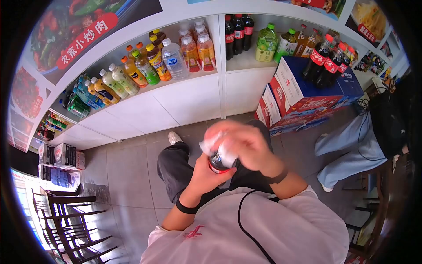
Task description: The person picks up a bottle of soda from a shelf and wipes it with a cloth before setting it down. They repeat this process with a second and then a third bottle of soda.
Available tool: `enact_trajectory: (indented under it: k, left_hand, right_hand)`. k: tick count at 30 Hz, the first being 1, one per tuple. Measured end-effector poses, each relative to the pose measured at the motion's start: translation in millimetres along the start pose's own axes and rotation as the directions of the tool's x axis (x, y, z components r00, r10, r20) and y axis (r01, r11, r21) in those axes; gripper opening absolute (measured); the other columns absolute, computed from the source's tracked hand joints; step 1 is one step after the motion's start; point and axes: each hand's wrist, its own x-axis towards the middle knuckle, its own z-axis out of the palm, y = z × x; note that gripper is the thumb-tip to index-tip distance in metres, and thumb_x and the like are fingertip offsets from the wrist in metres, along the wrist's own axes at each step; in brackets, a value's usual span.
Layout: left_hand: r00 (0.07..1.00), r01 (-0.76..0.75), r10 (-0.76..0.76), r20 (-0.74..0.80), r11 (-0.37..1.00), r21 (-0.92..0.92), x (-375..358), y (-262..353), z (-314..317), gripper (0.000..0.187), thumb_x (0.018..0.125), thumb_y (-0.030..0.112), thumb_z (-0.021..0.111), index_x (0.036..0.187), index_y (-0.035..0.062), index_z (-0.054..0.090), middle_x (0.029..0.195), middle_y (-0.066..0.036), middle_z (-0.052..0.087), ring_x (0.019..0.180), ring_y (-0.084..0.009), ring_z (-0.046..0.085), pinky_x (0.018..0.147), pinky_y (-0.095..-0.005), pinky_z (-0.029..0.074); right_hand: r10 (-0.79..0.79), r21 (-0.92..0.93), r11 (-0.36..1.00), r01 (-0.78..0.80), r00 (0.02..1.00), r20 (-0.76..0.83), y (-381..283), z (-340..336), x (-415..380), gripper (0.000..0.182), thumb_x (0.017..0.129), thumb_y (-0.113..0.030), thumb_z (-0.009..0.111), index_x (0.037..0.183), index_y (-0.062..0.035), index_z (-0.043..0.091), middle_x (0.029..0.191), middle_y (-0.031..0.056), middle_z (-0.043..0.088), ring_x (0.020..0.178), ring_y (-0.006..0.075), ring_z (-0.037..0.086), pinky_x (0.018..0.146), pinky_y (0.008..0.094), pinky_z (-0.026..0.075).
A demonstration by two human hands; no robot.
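I am holding a dark cola bottle (pixel 221 160) at chest height in front of the drink shelves (pixel 193 88); keeping it upright and steady would serve this step best. My left hand (pixel 206 171) is gripping its lower body, while my right hand (pixel 241 141) is curling closed over the blurred top.

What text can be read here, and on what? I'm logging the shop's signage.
"农家小炒肉" on the red band of the food poster.
Cola bottle labels: white script, too small to read.
Carton print, shelf bottle labels and the bottle in the hands: blurred.
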Motion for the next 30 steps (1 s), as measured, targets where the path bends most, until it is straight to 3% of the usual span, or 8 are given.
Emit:
enact_trajectory:
  k: [1,8,13,19,22,24,28,30]
  left_hand:
    - [1.0,0.01,-0.01,0.017,1.0,-0.008,0.0,0.4,0.1,0.071,0.068,0.017,0.087,0.127,0.0023,0.051,0.11,-0.008,0.066,0.099,-0.0148,0.064,0.086,-0.0313,0.051]
    - [0.996,0.021,-0.018,0.093,0.999,-0.03,-6.0,17.8,-4.4,0.067,0.068,0.019,0.087,0.121,0.0001,0.052,0.105,-0.009,0.068,0.095,-0.0171,0.066,0.082,-0.0312,0.053]
    - [0.999,0.012,-0.009,0.052,0.999,-0.053,-1.5,18.6,-3.4,0.067,0.069,0.016,0.085,0.124,-0.0012,0.05,0.107,-0.01,0.068,0.097,-0.0171,0.066,0.084,-0.0314,0.052]
    - [1.0,0.017,-0.015,-0.023,0.998,0.052,4.7,21.4,-5.1,0.066,0.071,0.012,0.081,0.128,-0.0023,0.049,0.113,-0.009,0.065,0.102,-0.0158,0.064,0.086,-0.0303,0.051]
    - [0.999,0.042,-0.046,-0.005,0.947,-0.32,5.6,10.6,-14.5,0.076,0.075,0.025,0.084,0.134,-0.0029,0.045,0.12,-0.009,0.062,0.107,-0.0156,0.062,0.089,-0.0304,0.051]
    - [0.994,-0.109,0.095,-0.062,0.947,-0.303,3.9,4.8,-17.3,0.097,0.082,0.066,0.066,0.142,-0.0042,0.036,0.13,-0.01,0.056,0.116,-0.0165,0.057,0.096,-0.0317,0.046]
    - [0.986,-0.062,-0.034,-0.164,0.836,-0.545,6.0,10.5,-22.2,0.085,0.097,0.068,0.02,0.145,-0.0005,0.037,0.139,-0.012,0.052,0.122,-0.0225,0.054,0.104,-0.0363,0.042]
    - [0.99,-0.051,-0.025,-0.14,0.855,-0.516,5.1,6.2,-29.6,0.084,0.098,0.067,0.018,0.144,-0.0003,0.039,0.137,-0.012,0.053,0.122,-0.0225,0.054,0.104,-0.0372,0.042]
  right_hand:
    - [-0.05,-0.02,0.999,0.05,0.998,-0.033,-1.3,7.6,-0.2,0.016,0.09,-0.005,0.059,0.085,0.0054,0.07,0.103,0.0187,0.067,0.1,0.0304,0.065,0.086,0.0372,0.051]
    - [0.09,0.176,0.982,-0.075,0.993,-0.082,3.1,16.6,-6.1,0.022,0.09,-0.008,0.064,0.109,0.0023,0.063,0.109,0.015,0.069,0.102,0.0213,0.066,0.086,0.0335,0.052]
    - [-0.101,-0.367,0.929,0.038,0.983,-0.154,5.9,16.8,-3.8,0.018,0.089,-0.001,0.063,0.106,0.0042,0.063,0.096,0.0163,0.071,0.082,0.024,0.072,0.074,0.0317,0.056]
    - [-0.298,-0.484,0.861,0.153,0.925,-0.236,10.5,19.3,1.1,0.028,0.082,0.002,0.068,0.109,0.0022,0.065,0.109,0.0192,0.068,0.095,0.0327,0.069,0.082,0.037,0.055]
    - [-0.468,-0.62,0.722,0.307,0.877,-0.112,7.9,18.6,8.0,0.034,0.079,-0.004,0.07,0.114,-0.0027,0.066,0.125,0.0182,0.061,0.109,0.0372,0.062,0.089,0.0439,0.052]
    - [-0.351,-0.532,0.808,0.254,0.932,-0.087,18.9,34.9,-3.4,0.048,0.085,-0.015,0.067,0.131,-0.004,0.058,0.145,0.0208,0.046,0.129,0.0409,0.048,0.109,0.0512,0.036]
    - [-0.297,-0.469,0.841,0.272,0.955,0.02,34.0,52.9,-31.2,0.047,0.095,-0.024,0.054,0.139,-0.0077,0.052,0.153,0.0193,0.036,0.146,0.0425,0.023,0.116,0.0613,0.013]
    - [-0.34,-0.582,0.75,0.316,0.938,0.071,41.6,57.6,-39.6,0.048,0.095,-0.024,0.054,0.141,-0.0089,0.051,0.155,0.0169,0.036,0.147,0.043,0.021,0.115,0.0629,0.012]
